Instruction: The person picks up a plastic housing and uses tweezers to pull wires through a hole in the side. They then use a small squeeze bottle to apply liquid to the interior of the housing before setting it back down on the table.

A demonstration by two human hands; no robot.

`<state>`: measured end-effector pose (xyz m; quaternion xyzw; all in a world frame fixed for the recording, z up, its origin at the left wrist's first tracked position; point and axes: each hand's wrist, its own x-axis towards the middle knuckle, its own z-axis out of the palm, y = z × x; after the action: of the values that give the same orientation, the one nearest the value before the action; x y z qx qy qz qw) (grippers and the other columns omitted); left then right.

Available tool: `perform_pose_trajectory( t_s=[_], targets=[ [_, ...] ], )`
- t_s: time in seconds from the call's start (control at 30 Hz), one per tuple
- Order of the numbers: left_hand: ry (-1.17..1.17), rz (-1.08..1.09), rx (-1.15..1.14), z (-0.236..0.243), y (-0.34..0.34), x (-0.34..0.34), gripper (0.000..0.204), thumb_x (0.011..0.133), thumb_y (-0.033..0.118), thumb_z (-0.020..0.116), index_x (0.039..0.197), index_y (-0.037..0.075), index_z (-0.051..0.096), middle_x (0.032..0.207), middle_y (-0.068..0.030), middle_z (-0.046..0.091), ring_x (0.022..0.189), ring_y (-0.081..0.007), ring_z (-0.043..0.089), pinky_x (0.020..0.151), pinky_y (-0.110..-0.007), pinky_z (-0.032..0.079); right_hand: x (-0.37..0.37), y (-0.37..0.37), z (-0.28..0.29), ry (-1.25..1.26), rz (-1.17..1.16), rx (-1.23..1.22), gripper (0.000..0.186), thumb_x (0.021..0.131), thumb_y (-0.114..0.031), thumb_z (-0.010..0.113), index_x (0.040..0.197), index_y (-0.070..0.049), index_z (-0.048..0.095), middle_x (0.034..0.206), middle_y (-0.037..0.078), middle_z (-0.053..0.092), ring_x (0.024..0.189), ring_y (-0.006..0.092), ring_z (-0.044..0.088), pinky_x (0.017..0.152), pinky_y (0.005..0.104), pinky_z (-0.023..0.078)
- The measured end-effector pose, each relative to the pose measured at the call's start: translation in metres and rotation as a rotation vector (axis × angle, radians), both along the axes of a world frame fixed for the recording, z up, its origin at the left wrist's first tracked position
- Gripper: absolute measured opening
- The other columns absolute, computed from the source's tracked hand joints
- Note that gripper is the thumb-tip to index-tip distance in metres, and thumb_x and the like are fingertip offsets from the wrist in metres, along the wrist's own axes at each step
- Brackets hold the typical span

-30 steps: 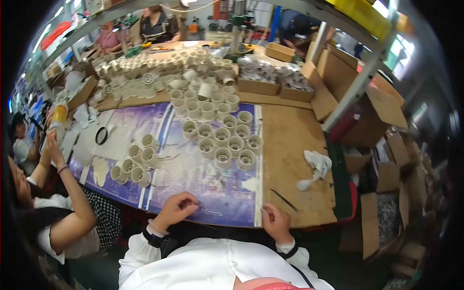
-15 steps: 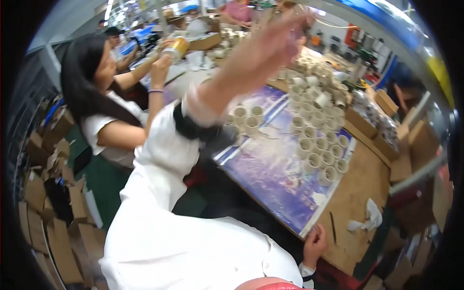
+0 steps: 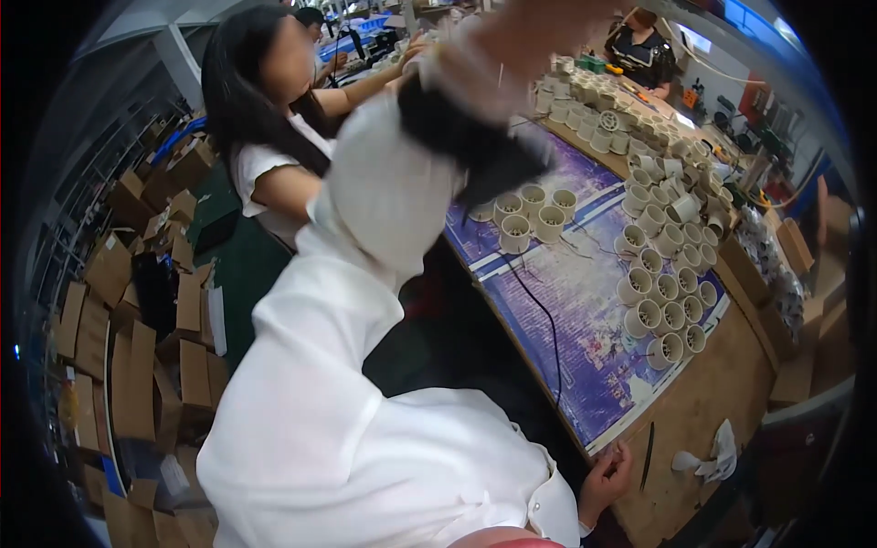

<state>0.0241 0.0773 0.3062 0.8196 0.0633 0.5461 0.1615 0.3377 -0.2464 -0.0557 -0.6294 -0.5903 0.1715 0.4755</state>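
My left arm, in a white sleeve, reaches up and across the view. A black strap with a dark piece on it (image 3: 489, 146) is around its wrist. My left hand (image 3: 548, 36) is smeared and cut off at the top edge, so its fingers do not show. At the near table corner rests my right hand (image 3: 606, 477), fingers curled in, with nothing seen in it. Between the hands lies a worn purple printed sheet (image 3: 557, 315) on the table. Off-white round cups (image 3: 665, 306) with small pieces inside stand along its right side. Several more cups (image 3: 533, 219) form a group below my left wrist.
A co-worker (image 3: 274, 110) in a white top is close on the left; another person (image 3: 644, 50) is at the far end. Open cardboard boxes (image 3: 132, 384) fill the left floor. A black cable (image 3: 553, 338) crosses the sheet. Crumpled white material (image 3: 717, 457) lies at the right.
The view has shifted, so the table and cups sit lower and the co-worker further right. My left hand has moved further up, partly out of view. My right hand stays at the table corner.
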Motion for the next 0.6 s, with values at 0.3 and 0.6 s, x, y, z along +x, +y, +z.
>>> perform_pose_trajectory(
  t_s=[0.3,0.6],
  targets=[
    [0.319,-0.408,-0.979,-0.258,-0.138,0.034,0.037,0.098,0.027,0.055,0.126,0.003,0.052,0.113,-0.0076,0.063,0.104,-0.0138,0.058,0.088,-0.028,0.046,0.000,-0.003,0.004,-0.023,-0.068,-0.076,0.019,0.091,-0.006,0.058,0.107,0.003,0.063,0.084,0.012,0.065,0.067,0.0179,0.060,0.056,0.0286,0.045],
    [0.354,-0.206,-0.921,-0.331,-0.130,0.024,0.019,0.093,0.021,0.062,0.090,0.003,0.058,0.077,-0.0016,0.058,0.069,-0.0078,0.050,0.062,-0.026,0.043,-0.011,0.012,0.006,-0.020,-0.214,-0.044,0.017,0.095,-0.012,0.057,0.105,0.001,0.062,0.083,0.007,0.062,0.075,0.0114,0.055,0.063,0.0243,0.043]
  ],
)
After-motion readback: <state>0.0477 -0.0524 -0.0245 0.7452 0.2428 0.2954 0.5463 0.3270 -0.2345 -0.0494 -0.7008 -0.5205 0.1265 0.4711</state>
